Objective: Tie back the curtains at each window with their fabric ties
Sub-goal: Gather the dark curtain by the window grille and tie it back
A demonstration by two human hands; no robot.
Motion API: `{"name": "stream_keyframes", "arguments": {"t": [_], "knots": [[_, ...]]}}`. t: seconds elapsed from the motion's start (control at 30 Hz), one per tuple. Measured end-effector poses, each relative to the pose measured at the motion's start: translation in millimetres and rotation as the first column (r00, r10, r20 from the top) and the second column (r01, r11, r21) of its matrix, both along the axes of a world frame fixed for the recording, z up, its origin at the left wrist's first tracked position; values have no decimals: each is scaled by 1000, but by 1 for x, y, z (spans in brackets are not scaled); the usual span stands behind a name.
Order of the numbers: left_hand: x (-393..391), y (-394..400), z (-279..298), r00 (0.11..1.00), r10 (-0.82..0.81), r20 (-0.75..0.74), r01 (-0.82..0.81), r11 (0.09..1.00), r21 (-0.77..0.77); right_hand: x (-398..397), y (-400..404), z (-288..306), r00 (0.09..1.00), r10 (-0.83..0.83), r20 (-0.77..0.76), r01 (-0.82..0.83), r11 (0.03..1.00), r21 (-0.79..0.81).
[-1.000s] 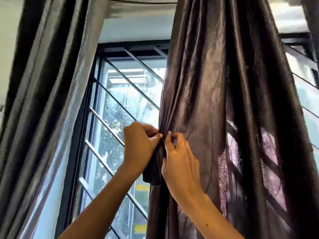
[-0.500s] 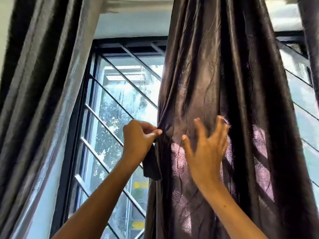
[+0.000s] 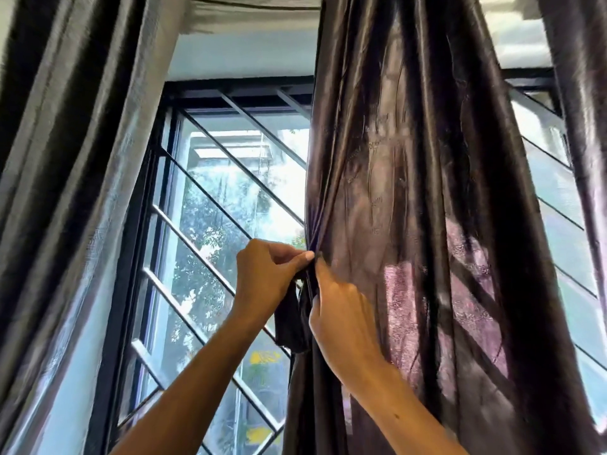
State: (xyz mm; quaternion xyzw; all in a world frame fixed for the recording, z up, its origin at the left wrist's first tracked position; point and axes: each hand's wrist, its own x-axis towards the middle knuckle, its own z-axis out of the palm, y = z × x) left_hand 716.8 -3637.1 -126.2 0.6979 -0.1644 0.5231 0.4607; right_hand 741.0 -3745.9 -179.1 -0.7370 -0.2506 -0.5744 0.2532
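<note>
Daylight is let in through a barred window (image 3: 210,224), whose dark frame and diagonal grille bars are seen behind the hands, with green foliage blurred beyond the glass. On the left edge of the view a dark satin curtain (image 3: 65,159) is hung in long folds. At the centre and right a second dark satin curtain panel (image 3: 410,192) is gathered into a narrower column, and sunlight is caught in purple patches on its lower folds. The panel's left edge is held at about mid-height by both hands. The left hand (image 3: 266,280) is raised from the lower left with its fingers curled, and the cloth edge is pinched between thumb and forefinger. The right hand (image 3: 341,313) is set just beside it, touching the curtain, with its thumb tip pressed to the same gathered edge and its other fingers curled against the fabric. A short dark strip of cloth, possibly the fabric tie (image 3: 292,320), is seen hanging below the left hand and between the two wrists, though its ends cannot be made out clearly. A further dark curtain edge (image 3: 584,93) is visible at the far right.
</note>
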Motion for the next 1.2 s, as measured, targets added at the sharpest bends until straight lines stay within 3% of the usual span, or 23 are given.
{"name": "stream_keyframes", "arguments": {"t": [0.1, 0.17, 0.2, 0.27, 0.33, 0.4, 0.47, 0.53, 0.6, 0.7, 0.77, 0.93, 1.07, 1.13, 1.2], "knots": [[-1, 1, -3, 999, -18, -30, 19, 1000, 16, -2, -6, 1, 994, 106, -29, -108, 989, -105], [-1, 1, -3, 999, -43, -30, 43, 999, 4, 1, -11, 1, 955, 267, -132, -281, 954, -106], [0, 2, -1, 998, -53, -27, 52, 999, -16, 5, -14, 3, 931, 328, -160, -339, 940, -43], [1, 2, 0, 998, -52, -26, 50, 997, -60, 20, -24, 6, 952, 297, -77, -280, 943, 179], [1, 3, 1, 997, -61, -39, 57, 995, -81, 31, -34, 11, 947, 306, -100, -236, 870, 434], [1, 4, 0, 990, -128, -56, 122, 987, -109, 38, -42, 18, 810, 554, -191, -351, 720, 599], [2, 5, -1, 987, -152, -54, 144, 981, -127, 36, -45, 23, 708, 680, -190, -426, 626, 653], [5, 5, 0, 998, -62, -33, 59, 993, -99, 32, -44, 21, 842, 534, -73, -402, 712, 576], [6, 0, 0, 999, 53, 13, -52, 997, -49, 19, -39, 15, 983, 183, -4, -164, 889, 427], [7, -10, -3, 998, 30, 56, -30, 999, -17, -3, -18, 4, 995, -90, -39, 93, 992, 79], [7, -12, -6, 997, 7, 78, -7, 1000, 0, -11, -8, 3, 989, -120, -85, 116, 992, -49], [2, -8, -10, 997, -40, 63, 38, 999, 34, -8, -19, 0, 993, 62, -104, -77, 987, -139], [6, -7, -4, 999, 1, 35, -2, 999, 38, 9, -29, 2, 957, 273, -101, -277, 960, -31], [8, -7, -2, 999, 32, 30, -32, 999, 21, 23, -39, 6, 984, 178, -27, -169, 966, 198], [8, -7, -3, 998, 44, 35, -44, 999, 14, 32, -48, 12, 957, 264, -117, -188, 876, 444]]}}
